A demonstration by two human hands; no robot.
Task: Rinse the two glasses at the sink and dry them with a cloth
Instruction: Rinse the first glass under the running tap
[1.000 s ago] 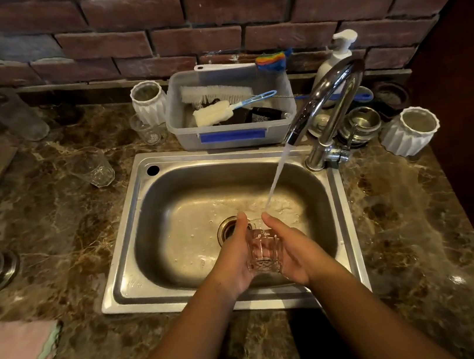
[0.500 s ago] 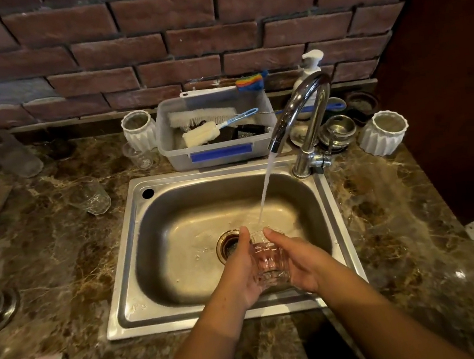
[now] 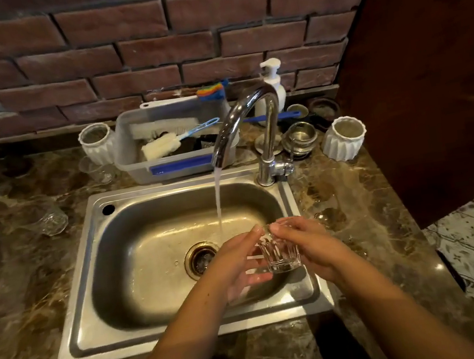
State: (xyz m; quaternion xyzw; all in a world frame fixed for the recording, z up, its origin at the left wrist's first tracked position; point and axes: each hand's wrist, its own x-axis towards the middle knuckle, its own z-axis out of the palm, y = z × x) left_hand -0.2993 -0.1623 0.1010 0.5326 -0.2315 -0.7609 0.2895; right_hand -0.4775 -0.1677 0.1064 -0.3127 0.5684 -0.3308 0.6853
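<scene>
Glass [image 3: 279,253] between left hand [image 3: 235,261], right hand [image 3: 311,245]

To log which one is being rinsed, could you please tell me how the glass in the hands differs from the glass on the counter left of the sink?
The held glass is over the sink, gripped between the left hand and right hand; the counter glass rests on the marble counter, untouched. The held glass is right of the running water; the counter glass is far from it. Both are clear glass.
</scene>
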